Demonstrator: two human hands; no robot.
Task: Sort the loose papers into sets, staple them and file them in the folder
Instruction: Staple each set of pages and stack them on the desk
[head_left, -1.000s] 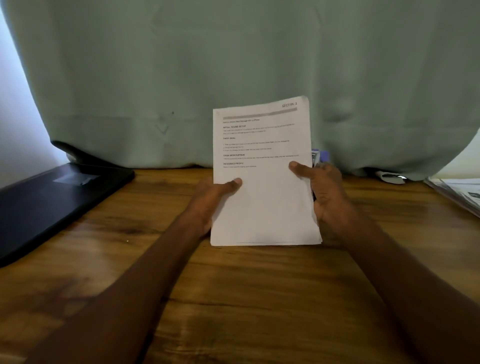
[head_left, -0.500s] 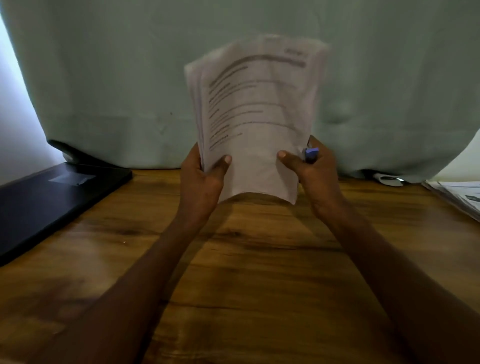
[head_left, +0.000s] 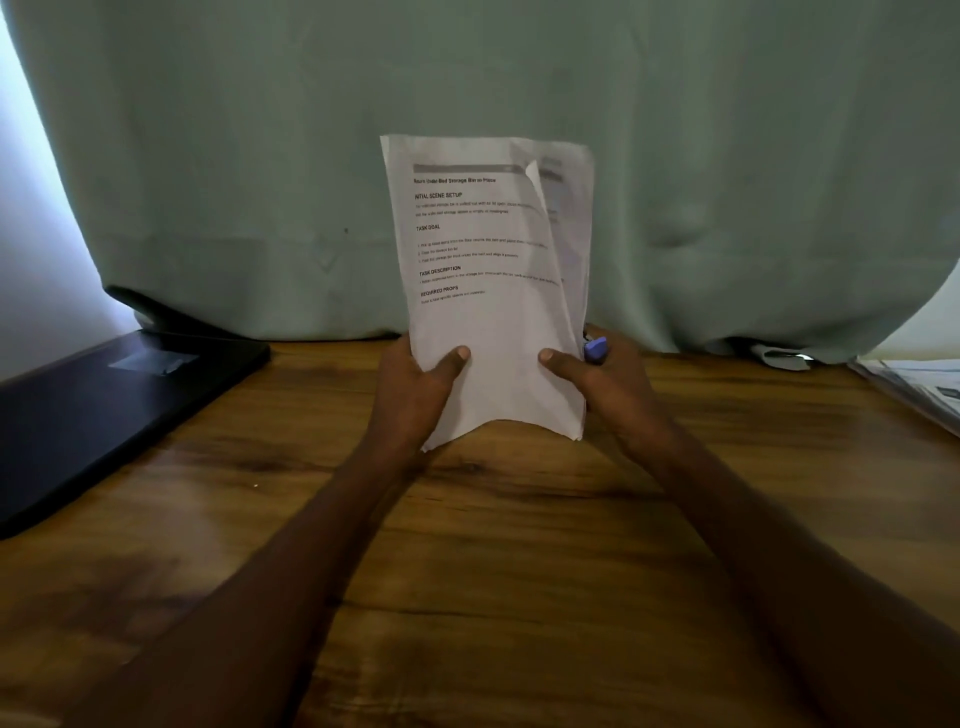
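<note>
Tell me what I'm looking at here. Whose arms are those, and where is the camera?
The camera sits on a person's head and looks down, so the two arms are that person's own. No robot here. The left hand and the right hand hold a small bundle of printed papers upright above a wooden table. The front sheet's top right corner curls forward. The right hand also holds something small and purple; I cannot tell what it is. A black folder lies on the left, more papers at the right edge, and a green curtain hangs behind.
</note>
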